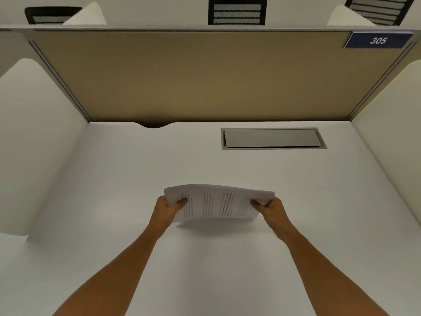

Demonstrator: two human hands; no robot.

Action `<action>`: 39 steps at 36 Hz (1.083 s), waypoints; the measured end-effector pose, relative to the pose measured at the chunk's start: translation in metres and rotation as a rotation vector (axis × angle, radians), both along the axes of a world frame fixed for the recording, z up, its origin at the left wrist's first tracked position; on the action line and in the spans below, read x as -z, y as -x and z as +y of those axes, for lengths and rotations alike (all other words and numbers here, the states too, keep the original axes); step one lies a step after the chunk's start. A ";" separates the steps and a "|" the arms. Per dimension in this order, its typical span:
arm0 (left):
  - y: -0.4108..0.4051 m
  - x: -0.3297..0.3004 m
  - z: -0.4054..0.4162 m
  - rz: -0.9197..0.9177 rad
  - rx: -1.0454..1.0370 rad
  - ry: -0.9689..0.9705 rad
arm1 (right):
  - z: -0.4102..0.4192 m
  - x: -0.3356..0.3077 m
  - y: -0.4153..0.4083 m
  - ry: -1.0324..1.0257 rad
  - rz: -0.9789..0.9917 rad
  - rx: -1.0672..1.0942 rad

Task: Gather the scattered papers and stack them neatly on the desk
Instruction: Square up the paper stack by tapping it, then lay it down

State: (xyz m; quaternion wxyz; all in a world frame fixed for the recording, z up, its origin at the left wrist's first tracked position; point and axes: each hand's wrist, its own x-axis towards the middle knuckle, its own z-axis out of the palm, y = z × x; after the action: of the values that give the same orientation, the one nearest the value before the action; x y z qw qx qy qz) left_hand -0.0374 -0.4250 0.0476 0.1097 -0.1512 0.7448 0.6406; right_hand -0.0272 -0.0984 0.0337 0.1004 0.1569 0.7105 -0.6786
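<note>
A stack of printed white papers (217,202) is held above the middle of the white desk (127,169), its near edge lifted and casting a shadow below. My left hand (167,210) grips the stack's left side, thumb on top. My right hand (272,209) grips the right side the same way. The sheets lie together with their edges roughly aligned and bow slightly upward in the middle. I see no other loose sheets on the desk.
A grey cable hatch (272,138) is set into the desk at the back right. A tan partition (193,74) closes the back, with white side panels (29,137) left and right. A blue sign reading 305 (378,40) is at the upper right. Black chairs (237,11) stand beyond.
</note>
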 end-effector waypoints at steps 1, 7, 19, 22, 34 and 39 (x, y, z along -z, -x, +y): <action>-0.002 0.003 -0.001 -0.011 0.005 -0.008 | -0.002 0.003 -0.001 0.011 -0.012 -0.012; -0.007 0.019 -0.008 -0.030 0.008 -0.017 | -0.007 0.009 -0.003 -0.009 -0.020 -0.030; -0.005 0.019 -0.011 0.005 0.010 0.003 | -0.004 0.004 0.001 -0.056 0.006 -0.021; -0.006 0.025 -0.011 -0.001 -0.003 0.008 | -0.007 0.008 -0.002 -0.075 -0.022 -0.020; -0.004 0.023 -0.013 0.038 -0.058 -0.010 | -0.014 -0.003 0.004 -0.155 0.071 0.054; -0.006 0.032 -0.012 0.016 -0.056 0.005 | -0.020 0.003 0.009 -0.181 0.032 0.018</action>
State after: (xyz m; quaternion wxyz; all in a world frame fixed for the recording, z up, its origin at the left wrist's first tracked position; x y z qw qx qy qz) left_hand -0.0310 -0.4369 0.0153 0.0854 -0.1672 0.7427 0.6428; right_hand -0.0361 -0.1181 0.0304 0.0686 0.1609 0.7690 -0.6149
